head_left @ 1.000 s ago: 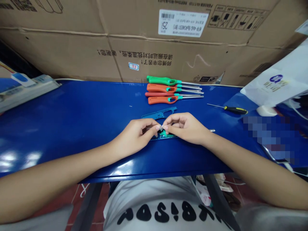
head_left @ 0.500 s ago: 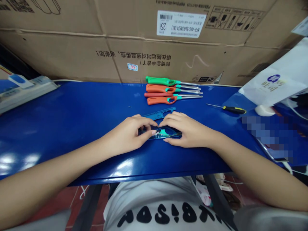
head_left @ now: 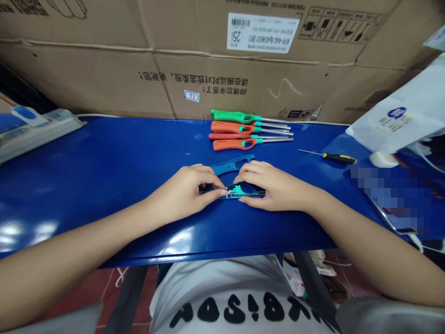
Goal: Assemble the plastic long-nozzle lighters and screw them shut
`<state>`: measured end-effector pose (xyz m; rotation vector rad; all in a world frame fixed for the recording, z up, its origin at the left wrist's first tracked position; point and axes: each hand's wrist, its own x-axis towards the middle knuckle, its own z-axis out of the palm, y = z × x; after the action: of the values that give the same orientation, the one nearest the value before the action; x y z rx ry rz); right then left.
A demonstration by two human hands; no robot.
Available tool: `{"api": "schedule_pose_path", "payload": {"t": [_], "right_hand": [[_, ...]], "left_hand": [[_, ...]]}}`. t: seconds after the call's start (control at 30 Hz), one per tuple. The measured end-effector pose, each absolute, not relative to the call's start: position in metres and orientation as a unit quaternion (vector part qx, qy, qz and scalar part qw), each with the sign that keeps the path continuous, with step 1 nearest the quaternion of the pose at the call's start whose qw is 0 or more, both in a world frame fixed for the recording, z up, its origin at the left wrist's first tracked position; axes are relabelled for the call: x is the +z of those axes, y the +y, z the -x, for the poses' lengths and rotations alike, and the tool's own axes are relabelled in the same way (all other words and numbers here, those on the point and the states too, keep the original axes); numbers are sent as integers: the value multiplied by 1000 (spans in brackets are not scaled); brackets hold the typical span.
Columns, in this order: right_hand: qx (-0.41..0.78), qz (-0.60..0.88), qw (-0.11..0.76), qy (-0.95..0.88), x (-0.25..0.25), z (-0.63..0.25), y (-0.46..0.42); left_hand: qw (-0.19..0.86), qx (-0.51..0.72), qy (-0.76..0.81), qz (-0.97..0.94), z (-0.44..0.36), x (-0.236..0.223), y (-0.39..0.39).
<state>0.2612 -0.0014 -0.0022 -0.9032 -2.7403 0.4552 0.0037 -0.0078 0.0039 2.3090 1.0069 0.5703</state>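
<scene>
An opened blue gas lighter (head_left: 239, 190) lies low over the table between my hands, its inside facing up. Its green trigger, a black part and thin white wires show. My left hand (head_left: 193, 191) is closed round the lighter's left end, thumb and fingertips pinched together beside the black part. Round the other end, near the metal rod, the fingers and thumb of my right hand (head_left: 274, 188) grip the shell. Just beyond them rests the loose blue half of the casing (head_left: 227, 165). My palms hide both ends of the lighter.
Several assembled lighters (head_left: 232, 127), green, orange and red, lie in a row at the back. A screwdriver (head_left: 339, 158) is on the right, near a white bag (head_left: 392, 111) and a phone (head_left: 392, 218). A power strip (head_left: 41, 132) stands left. A cardboard box (head_left: 194, 60) walls the back.
My right hand has moved slightly right, and its fingertips are now farther from my left fingertips. More of the black part shows between them. My left hand stays nearly in place.
</scene>
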Motion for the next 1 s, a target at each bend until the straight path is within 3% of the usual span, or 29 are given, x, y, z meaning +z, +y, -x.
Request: {"api": "schedule_pose_path", "payload": {"t": [0.7,1.0], "right_hand": [[153,308,109,-933,0,-263,-1],[155,307,116,-932,-1,-263,-1]], "left_hand": [[219,174,360,-890,2,13,-4],[268,158,367,-877,3,11,-3]]}}
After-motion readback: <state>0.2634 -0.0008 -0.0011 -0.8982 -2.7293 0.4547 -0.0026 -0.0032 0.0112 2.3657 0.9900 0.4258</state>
